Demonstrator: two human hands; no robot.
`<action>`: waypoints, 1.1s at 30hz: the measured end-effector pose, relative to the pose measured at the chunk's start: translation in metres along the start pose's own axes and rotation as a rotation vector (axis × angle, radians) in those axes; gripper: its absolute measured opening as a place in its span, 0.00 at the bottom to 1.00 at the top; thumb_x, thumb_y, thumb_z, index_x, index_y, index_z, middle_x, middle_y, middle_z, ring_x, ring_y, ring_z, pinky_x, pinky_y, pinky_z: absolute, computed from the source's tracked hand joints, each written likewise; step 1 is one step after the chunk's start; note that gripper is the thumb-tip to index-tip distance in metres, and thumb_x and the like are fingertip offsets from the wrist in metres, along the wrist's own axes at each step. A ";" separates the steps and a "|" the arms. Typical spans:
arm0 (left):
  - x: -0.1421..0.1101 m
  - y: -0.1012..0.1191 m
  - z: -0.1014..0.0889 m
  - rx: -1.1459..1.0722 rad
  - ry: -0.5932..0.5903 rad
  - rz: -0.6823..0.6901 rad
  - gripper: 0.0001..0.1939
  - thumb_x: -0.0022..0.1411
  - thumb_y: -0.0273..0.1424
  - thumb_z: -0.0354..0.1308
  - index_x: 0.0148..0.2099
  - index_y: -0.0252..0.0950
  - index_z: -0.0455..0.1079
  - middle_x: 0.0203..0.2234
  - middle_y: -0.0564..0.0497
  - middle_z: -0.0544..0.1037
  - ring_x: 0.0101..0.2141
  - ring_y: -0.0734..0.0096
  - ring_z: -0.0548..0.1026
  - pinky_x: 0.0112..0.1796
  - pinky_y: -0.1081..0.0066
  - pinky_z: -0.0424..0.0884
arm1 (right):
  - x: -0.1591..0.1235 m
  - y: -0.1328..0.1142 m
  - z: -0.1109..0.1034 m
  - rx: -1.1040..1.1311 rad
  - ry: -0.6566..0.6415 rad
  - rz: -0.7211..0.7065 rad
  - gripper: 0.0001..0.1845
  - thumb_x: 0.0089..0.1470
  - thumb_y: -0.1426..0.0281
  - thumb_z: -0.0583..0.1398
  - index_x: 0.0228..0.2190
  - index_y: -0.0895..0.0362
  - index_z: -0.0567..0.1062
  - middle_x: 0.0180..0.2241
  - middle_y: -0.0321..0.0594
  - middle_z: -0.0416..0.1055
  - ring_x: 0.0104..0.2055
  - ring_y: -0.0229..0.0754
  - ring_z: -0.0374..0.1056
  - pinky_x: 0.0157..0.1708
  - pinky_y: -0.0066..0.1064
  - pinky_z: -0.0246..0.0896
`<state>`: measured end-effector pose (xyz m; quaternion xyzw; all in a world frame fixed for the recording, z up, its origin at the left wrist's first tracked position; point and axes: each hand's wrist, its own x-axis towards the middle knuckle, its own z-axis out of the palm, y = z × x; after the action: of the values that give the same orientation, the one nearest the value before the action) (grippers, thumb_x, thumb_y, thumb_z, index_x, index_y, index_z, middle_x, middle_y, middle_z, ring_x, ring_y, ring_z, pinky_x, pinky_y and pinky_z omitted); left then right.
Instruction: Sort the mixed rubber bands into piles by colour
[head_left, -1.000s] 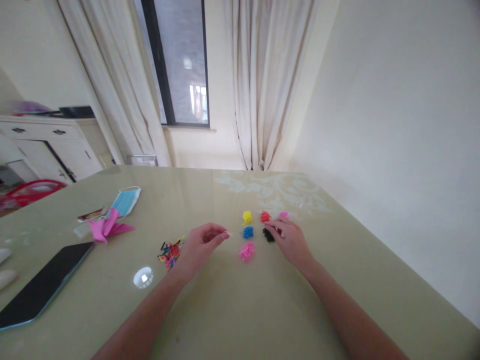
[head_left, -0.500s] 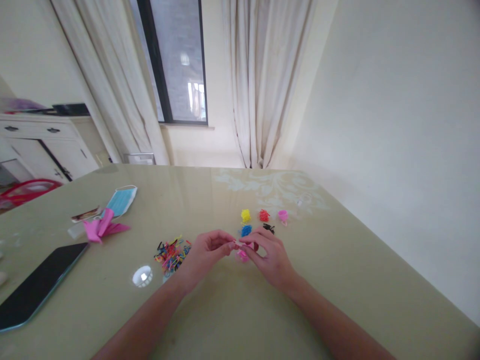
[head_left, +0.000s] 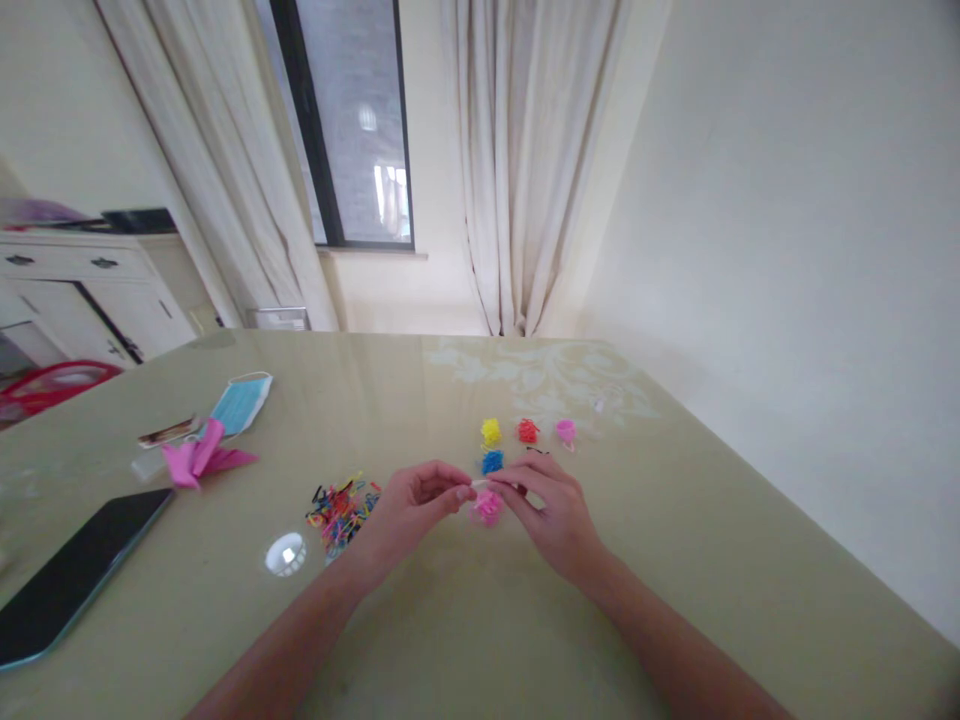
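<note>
My left hand (head_left: 421, 505) and my right hand (head_left: 553, 512) are close together above the table, each in a pinch. A thin, pale rubber band (head_left: 480, 483) stretches between their fingertips. Just below it lies a pink pile of small bands (head_left: 488, 507), with a blue pile (head_left: 492, 461) right behind. A dark pile (head_left: 537, 451) is mostly covered by my right hand. Farther back sit a yellow pile (head_left: 490, 432), a red pile (head_left: 528, 431) and a lighter pink pile (head_left: 565, 432). Beside my left wrist is a mixed heap of coloured bands (head_left: 341, 512), partly hidden by it.
On the left of the table (head_left: 450, 640) are a dark phone or tablet (head_left: 82, 570), a pink folded paper piece (head_left: 202, 457), a blue face mask (head_left: 238, 403) and a small brownish packet (head_left: 169, 432). A bright light reflection shows near the mixed heap. A wall (head_left: 810, 300) borders the right side.
My right hand has shifted slightly right, away from my left hand, drawing the band out between them. More of the pink pile now shows, less of the dark one.
</note>
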<state>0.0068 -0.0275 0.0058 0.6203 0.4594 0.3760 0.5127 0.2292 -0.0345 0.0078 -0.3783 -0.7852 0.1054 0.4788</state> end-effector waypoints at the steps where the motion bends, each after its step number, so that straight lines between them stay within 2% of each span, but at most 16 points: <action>1: 0.000 -0.001 -0.005 0.132 0.032 0.025 0.20 0.61 0.49 0.62 0.43 0.37 0.77 0.38 0.45 0.85 0.39 0.60 0.80 0.41 0.64 0.73 | 0.003 -0.002 -0.004 0.040 0.047 0.030 0.07 0.65 0.66 0.63 0.38 0.52 0.84 0.33 0.40 0.78 0.35 0.42 0.72 0.37 0.35 0.67; 4: -0.003 -0.004 -0.022 0.768 0.245 0.075 0.15 0.68 0.42 0.56 0.46 0.38 0.77 0.43 0.43 0.82 0.42 0.55 0.78 0.46 0.57 0.71 | 0.009 -0.008 -0.017 0.113 0.175 0.078 0.06 0.64 0.67 0.64 0.37 0.52 0.84 0.32 0.39 0.77 0.33 0.41 0.71 0.34 0.33 0.67; 6: -0.007 -0.006 -0.034 1.153 0.352 -0.005 0.15 0.69 0.37 0.54 0.50 0.36 0.76 0.48 0.39 0.79 0.49 0.46 0.75 0.49 0.52 0.69 | 0.011 -0.011 -0.024 0.130 0.222 0.070 0.06 0.63 0.68 0.65 0.37 0.52 0.84 0.32 0.39 0.77 0.33 0.40 0.70 0.34 0.32 0.67; 9: -0.012 -0.011 -0.044 1.402 0.328 -0.195 0.16 0.70 0.39 0.52 0.49 0.35 0.75 0.46 0.37 0.78 0.46 0.44 0.76 0.44 0.53 0.72 | 0.011 -0.015 -0.028 0.155 0.241 0.051 0.05 0.63 0.69 0.65 0.37 0.52 0.84 0.32 0.39 0.77 0.33 0.40 0.71 0.33 0.32 0.67; 13: -0.010 -0.016 -0.045 1.395 0.236 -0.182 0.12 0.70 0.35 0.51 0.45 0.36 0.74 0.43 0.39 0.77 0.44 0.52 0.77 0.44 0.60 0.71 | 0.010 -0.018 -0.027 0.159 0.238 0.032 0.05 0.62 0.69 0.66 0.38 0.51 0.85 0.32 0.39 0.77 0.33 0.40 0.71 0.33 0.32 0.67; 19: -0.003 -0.012 -0.040 1.328 0.150 -0.196 0.15 0.74 0.30 0.44 0.43 0.36 0.72 0.43 0.42 0.78 0.43 0.57 0.79 0.42 0.63 0.69 | 0.010 -0.015 -0.026 0.123 0.224 0.014 0.05 0.62 0.69 0.66 0.38 0.52 0.85 0.32 0.39 0.78 0.33 0.40 0.71 0.34 0.32 0.67; 21: -0.002 -0.011 -0.039 1.308 0.157 -0.198 0.14 0.74 0.32 0.44 0.42 0.37 0.71 0.43 0.42 0.79 0.44 0.56 0.78 0.42 0.62 0.69 | 0.010 -0.009 -0.026 0.094 0.150 0.009 0.06 0.63 0.68 0.65 0.39 0.53 0.85 0.32 0.39 0.78 0.33 0.40 0.71 0.34 0.32 0.66; 27: 0.003 -0.014 -0.040 1.223 0.250 -0.194 0.12 0.73 0.33 0.47 0.41 0.37 0.70 0.38 0.45 0.81 0.41 0.56 0.79 0.39 0.63 0.66 | 0.004 0.021 -0.013 -0.219 -0.252 0.000 0.10 0.66 0.65 0.63 0.38 0.52 0.86 0.32 0.38 0.78 0.35 0.41 0.71 0.40 0.34 0.60; 33: 0.007 -0.014 -0.041 1.115 0.316 -0.182 0.11 0.72 0.36 0.49 0.39 0.40 0.69 0.36 0.48 0.83 0.39 0.57 0.81 0.36 0.66 0.63 | -0.006 0.036 0.008 -0.310 -0.417 0.088 0.08 0.65 0.69 0.64 0.40 0.51 0.85 0.38 0.39 0.81 0.40 0.42 0.73 0.42 0.34 0.58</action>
<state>-0.0319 -0.0085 -0.0005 0.6909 0.7101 0.1198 0.0644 0.2419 -0.0119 -0.0193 -0.4508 -0.8566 0.0803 0.2378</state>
